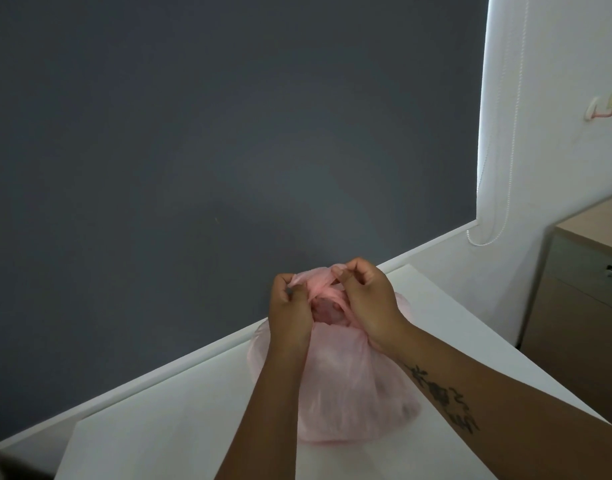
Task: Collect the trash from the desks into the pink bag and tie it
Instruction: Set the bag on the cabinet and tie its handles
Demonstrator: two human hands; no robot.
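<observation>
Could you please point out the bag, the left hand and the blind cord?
bag [346,386], head view, on its bulging body.
left hand [290,313], head view, back of hand.
blind cord [484,242], head view, bottom loop.

Translucent pink bag [346,386], bulging, sits on white desk [166,427], top gathered.

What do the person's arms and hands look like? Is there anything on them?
Both arms are bare, with no sleeves in view. No rings, watch or gloves show on the left hand or the right hand. The right forearm has a dark tattoo, a chain of leafy or flower-like shapes running along it.
</observation>
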